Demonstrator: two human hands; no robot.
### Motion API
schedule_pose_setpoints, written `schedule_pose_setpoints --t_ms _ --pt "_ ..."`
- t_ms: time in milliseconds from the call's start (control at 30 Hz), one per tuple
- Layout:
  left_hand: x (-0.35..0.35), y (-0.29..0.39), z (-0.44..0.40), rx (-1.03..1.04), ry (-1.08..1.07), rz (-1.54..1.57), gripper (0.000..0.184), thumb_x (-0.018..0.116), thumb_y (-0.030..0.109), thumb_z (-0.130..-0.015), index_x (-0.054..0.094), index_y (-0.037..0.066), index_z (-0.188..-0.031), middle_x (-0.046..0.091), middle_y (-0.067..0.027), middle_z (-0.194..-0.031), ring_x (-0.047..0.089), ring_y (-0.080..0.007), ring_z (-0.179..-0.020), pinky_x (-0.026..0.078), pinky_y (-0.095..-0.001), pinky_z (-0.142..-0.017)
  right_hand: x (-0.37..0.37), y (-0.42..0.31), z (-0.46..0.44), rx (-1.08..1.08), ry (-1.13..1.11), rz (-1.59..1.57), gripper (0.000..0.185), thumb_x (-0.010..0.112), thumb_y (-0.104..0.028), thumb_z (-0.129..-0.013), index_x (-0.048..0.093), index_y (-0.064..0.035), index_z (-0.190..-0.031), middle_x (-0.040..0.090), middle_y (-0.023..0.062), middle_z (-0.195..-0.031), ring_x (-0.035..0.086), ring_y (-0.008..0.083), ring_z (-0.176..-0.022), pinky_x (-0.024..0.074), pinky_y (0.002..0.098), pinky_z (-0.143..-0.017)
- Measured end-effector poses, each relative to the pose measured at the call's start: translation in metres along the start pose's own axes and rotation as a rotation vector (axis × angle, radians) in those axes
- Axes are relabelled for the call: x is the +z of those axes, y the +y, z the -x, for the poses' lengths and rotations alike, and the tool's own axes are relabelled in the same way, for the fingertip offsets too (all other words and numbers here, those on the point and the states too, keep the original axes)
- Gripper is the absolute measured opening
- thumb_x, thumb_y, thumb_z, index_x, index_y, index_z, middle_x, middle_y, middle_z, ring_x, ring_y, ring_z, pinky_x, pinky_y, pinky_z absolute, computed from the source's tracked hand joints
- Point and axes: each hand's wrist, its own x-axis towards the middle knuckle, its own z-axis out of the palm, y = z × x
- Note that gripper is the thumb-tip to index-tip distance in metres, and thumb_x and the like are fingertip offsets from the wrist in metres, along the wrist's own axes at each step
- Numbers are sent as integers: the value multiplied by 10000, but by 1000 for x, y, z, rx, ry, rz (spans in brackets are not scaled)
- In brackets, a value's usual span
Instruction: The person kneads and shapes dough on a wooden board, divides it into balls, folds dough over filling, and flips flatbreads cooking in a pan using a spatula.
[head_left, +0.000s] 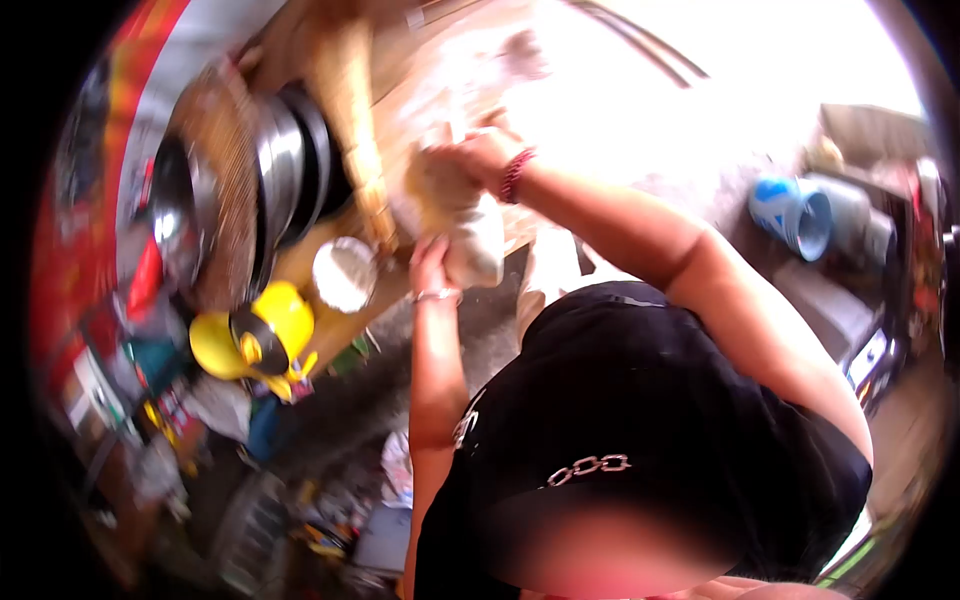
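Observation:
A pale, soft bundle [477, 248], which looks like a filled bag or a lump of dough, lies at the near edge of the wooden table. My left hand [430, 262], with a silver bracelet, grips its near left side. At its far end my right hand [482, 158], wearing a red braided bracelet, is closed, with the fingers blurred by motion; it seems to hold the bundle's top. Left of the bundle stands a round white tub [345, 273] with pale contents. White powder covers the tabletop [425, 95] beyond my hands.
Metal pans [280, 150] and a woven round tray [222, 190] stand at the left, near a bamboo pole [358, 130]. Yellow plastic scoops [270, 330] sit below them. Blue-and-white buckets [790, 215] lie at the right. Clutter covers the floor at lower left.

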Motion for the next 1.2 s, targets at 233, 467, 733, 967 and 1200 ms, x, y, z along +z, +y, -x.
schedule_pose_setpoints --t_ms 233,467,733,967,1200 --pt "71 26 41 -180 -387 -346 382 474 195 -924 450 18 -1262 576 -134 -1159 595 -267 -1007 498 -426 -859 -73 5 81 204 417 -1190 294 727 -260 -737 667 -57 -941 653 49 -797 611 137 -709 513 302 -611" --pt "248 -75 92 -309 -618 -628 271 487 76 -895 508 -27 -1144 592 -178 -1109 599 -290 -989 495 -420 -872 -201 67 269 154 966 -1037 236 617 -268 -780 665 -37 -769 630 114 -708 599 186 -651 475 338 -623" --pt "439 -263 206 -569 -1084 -1086 436 473 36 -883 399 4 -1312 577 -159 -1143 588 -296 -1030 487 -437 -895 -286 85 553 56 1577 -1572 459 706 -171 -785 530 50 -1147 631 126 -1023 623 182 -883 525 318 -736" --pt "542 -464 328 -905 -1454 -1517 430 407 -12 -891 368 -13 -1319 515 -183 -1231 560 -319 -1077 480 -434 -916 -281 153 742 -407 2106 -1573 201 597 -71 -850 584 -21 -1044 644 96 -1005 631 207 -908 516 368 -807" --pt "542 -646 456 -1258 -1685 -1772 398 436 -14 -874 428 -26 -1271 556 -166 -1192 579 -281 -1057 470 -395 -925 -215 183 899 -607 2612 -1422 151 585 -57 -841 603 -24 -987 654 88 -964 641 199 -845 517 350 -762"
